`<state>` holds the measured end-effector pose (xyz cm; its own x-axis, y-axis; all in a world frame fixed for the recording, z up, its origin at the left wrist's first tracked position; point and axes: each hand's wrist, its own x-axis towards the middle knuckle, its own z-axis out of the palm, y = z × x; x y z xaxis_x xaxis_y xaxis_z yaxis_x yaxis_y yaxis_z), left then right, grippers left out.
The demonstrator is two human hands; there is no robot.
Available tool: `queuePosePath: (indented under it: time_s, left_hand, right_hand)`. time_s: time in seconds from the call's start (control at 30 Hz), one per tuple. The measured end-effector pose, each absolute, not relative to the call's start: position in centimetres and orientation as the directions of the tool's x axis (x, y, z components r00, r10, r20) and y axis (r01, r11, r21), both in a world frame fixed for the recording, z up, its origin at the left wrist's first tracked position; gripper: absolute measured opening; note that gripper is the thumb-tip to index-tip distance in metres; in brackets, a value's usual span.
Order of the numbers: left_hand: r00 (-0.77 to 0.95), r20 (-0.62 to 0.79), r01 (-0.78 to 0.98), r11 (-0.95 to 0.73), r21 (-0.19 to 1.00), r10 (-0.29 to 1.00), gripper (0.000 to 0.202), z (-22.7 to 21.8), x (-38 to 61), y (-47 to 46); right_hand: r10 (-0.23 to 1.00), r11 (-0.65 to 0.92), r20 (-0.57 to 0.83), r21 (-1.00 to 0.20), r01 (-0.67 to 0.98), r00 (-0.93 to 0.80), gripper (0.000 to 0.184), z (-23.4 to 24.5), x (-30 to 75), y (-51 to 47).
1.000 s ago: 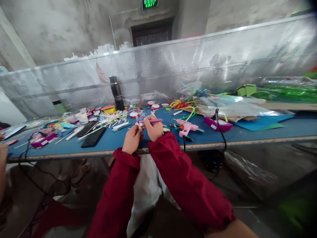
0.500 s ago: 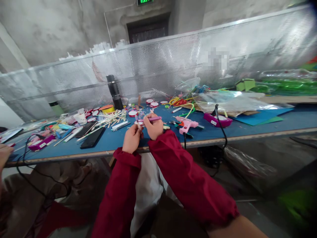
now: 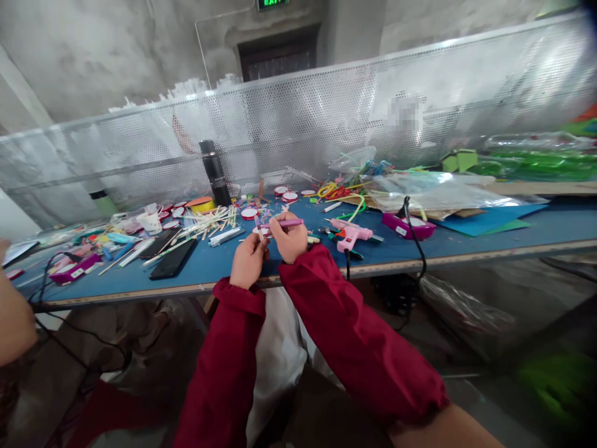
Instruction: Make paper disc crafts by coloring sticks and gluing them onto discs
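co-worker's arm [image 3: 13, 323] nearer | left hand [image 3: 247, 261] upright, pinching stick [image 3: 258, 228] | right hand [image 3: 290, 242] curled on pink pen [image 3: 292, 223]

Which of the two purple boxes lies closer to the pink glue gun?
The right box, just right of the glue gun; the other box lies far left, beyond the black phone.

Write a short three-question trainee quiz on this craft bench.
1. True or false: the pink glue gun lies left of the left hand, which pinches a thin stick.
2. What does the right hand grip? A a pink pen-like stick; B scissors; C a phone.
3. Fill in: the black flask by the mesh screen stands ___.
Key: 1 false, it lies right of both hands; 2 A; 3 upright.
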<state>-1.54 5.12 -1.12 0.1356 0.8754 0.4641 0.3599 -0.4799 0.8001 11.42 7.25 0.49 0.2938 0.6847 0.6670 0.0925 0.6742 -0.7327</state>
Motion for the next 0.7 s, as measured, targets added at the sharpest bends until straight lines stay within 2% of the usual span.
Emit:
queuePosePath:
  time_s: [0.57, 0.7]
  left_hand:
    - [0.133, 0.473, 0.37, -0.487, 0.791, 0.871, 0.021, -1.28, -1.64, 5.2]
    - [0.132, 0.482, 0.393, -0.492, 0.777, 0.866, 0.02, -1.19, -1.63, 5.08]
  right_hand:
    - [0.68, 0.688, 0.679, -0.721, 0.08, 0.274, 0.024, 0.18, 11.4, 7.57]
    - [0.677, 0.672, 0.665, -0.733, 0.103, 0.314, 0.024, 0.3, 11.4, 7.5]
